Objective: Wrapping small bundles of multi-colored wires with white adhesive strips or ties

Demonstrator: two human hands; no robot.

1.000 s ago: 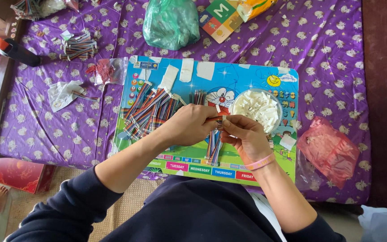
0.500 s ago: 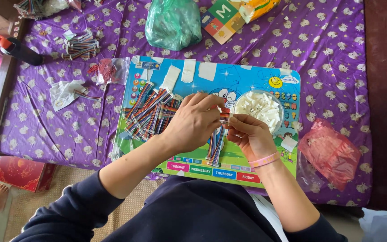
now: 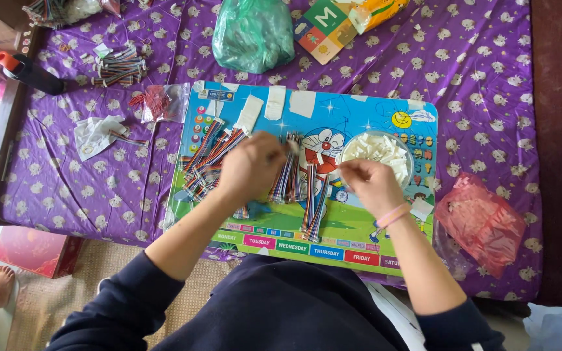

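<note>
- Left hand (image 3: 250,168) over the cartoon board (image 3: 359,110), grip pinched on ribbon wires (image 3: 287,179).
- Right hand (image 3: 371,185) beside the bowl of white connectors (image 3: 377,151), fingertips closed, contents unclear.

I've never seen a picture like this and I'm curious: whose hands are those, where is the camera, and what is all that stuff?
There is no machine here, just a person. The camera sits on the person's head and looks down, so you see their own arms and lap. In front of them lies a colourful cartoon board on a purple cloth. On the board are bunches of striped, many-coloured wires and a clear bowl of small white pieces. The left hand is closed over a bunch of wires. The right hand is beside the bowl, fingers pinched; whether it holds anything is too small to tell. A green bag and a red bag lie nearby.
</note>
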